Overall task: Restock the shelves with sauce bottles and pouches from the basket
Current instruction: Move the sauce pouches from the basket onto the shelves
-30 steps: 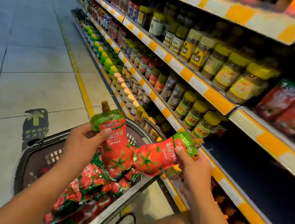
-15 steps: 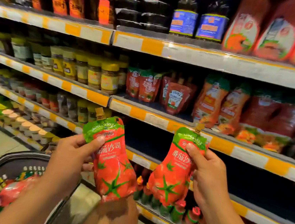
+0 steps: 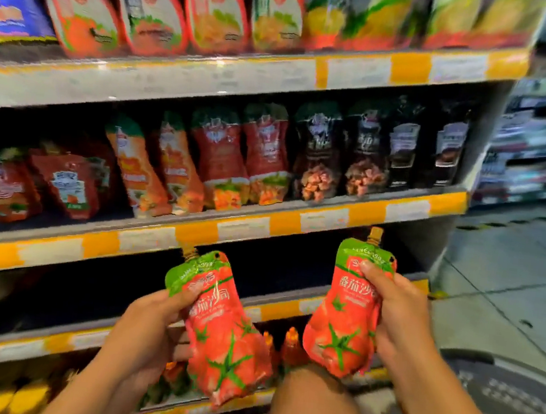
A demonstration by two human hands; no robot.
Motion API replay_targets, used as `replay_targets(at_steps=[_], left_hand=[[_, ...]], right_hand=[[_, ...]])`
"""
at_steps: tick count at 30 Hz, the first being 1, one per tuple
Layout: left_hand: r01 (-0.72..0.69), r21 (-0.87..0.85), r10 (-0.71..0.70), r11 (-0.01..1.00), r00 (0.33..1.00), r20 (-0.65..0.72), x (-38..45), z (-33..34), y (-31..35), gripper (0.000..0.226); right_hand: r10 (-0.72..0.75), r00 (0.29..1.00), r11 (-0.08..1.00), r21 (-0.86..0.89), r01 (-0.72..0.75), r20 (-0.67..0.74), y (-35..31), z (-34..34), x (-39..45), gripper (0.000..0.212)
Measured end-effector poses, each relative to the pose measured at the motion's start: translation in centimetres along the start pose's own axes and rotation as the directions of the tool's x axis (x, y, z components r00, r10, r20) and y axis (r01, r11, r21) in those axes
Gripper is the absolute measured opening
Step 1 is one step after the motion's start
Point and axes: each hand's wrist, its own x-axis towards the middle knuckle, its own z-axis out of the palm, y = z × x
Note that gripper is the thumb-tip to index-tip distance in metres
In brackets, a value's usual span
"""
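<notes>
Before yellow-edged supermarket shelves (image 3: 228,232), my left hand (image 3: 144,338) and right hand (image 3: 398,316) each clamp a red-and-green spouted tomato-sauce pouch (image 3: 223,330) (image 3: 344,317), upright, ready for shelving.

"番茄沙司" in white on the right-hand red tomato pouch (image 3: 346,314); shelf labels blurred, unreadable.

Two red tomato-sauce pouches, green tops, tomato print, gold spout caps. Left pouch (image 3: 220,330) tilted, spout up-left, held in front of the dark lower shelf gap. Right pouch (image 3: 346,310) near upright, spout up, slightly higher, apart from the first. Shelves (image 3: 194,232) behind carry rows of standing pouches; yellow-white price strips. Basket rim (image 3: 472,357) at lower right, blurred.
</notes>
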Motion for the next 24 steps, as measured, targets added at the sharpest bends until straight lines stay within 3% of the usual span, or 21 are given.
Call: replay_targets(at_steps=[5, 8, 12, 18, 24], left_hand=[[0.136, 0.030, -0.137, 0.990, 0.990, 0.031, 3.9, 5.3, -3.0, 0.023], [0.202, 0.071, -0.203, 0.977, 0.979, 0.015, 6.1, 8.0, -4.1, 0.033], [0.280, 0.100, -0.283, 0.955, 0.959, 0.011, 9.4, 10.9, -4.7, 0.023], [0.280, 0.123, -0.285, 0.952, 0.958, 0.029, 13.8, 15.7, -4.6, 0.019], [0.241, -0.063, -0.234, 0.969, 0.967, 0.097, 18.2, 19.2, -3.7, 0.021]], right_hand=[[-0.010, 0.989, 1.000, 0.005, 0.011, -0.145, -0.2, -5.4, 3.3, 0.007], [0.016, 0.975, 1.000, -0.014, -0.019, -0.219, -0.1, -7.5, 5.4, 0.022], [0.030, 0.958, 0.999, -0.023, -0.038, -0.284, -0.3, -8.5, 8.5, 0.027], [-0.004, 0.951, 0.995, -0.091, -0.025, -0.308, -1.4, -8.4, 13.9, 0.022], [-0.075, 0.930, 0.990, -0.142, 0.025, -0.359, -2.5, -7.5, 19.8, 0.014]])
